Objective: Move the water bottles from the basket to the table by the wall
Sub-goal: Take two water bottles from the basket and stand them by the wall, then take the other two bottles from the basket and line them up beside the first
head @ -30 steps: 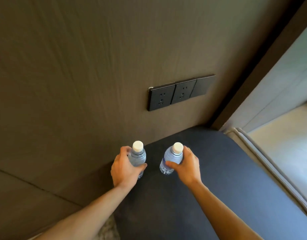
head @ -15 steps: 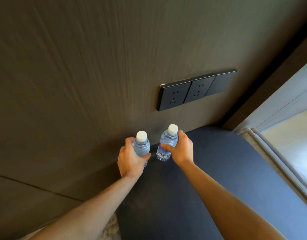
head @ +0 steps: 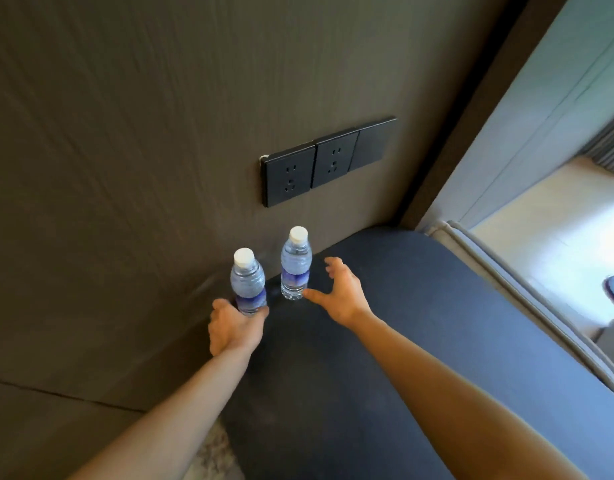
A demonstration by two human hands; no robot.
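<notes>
Two small clear plastic water bottles with white caps and blue labels stand upright at the far edge of the dark, matte-topped table [head: 385, 341], right where it meets the brown wood-grain wall [head: 143, 133]. The left-hand bottle [head: 247, 282] sits near the table's far left corner, and the left hand [head: 233, 327] is wrapped around its lower part, thumb on one side and fingers curling behind the label; whether its base is fully down on the table is hard to tell, since the hand covers it. The right-hand bottle [head: 295, 264] stands free just beside it, a little farther along the wall edge, its base resting on the tabletop. The right hand [head: 340, 292] is spread wide and holds nothing, with its thumb tip just beside the foot of that bottle and its fingers raised clear of it. Both bare forearms reach in from the near edge of the table. On the wall above the bottles is a row of black socket plates [head: 328, 161]. To the right of the table runs a pale grey padded edge [head: 506, 289], with bright floor beyond it.
</notes>
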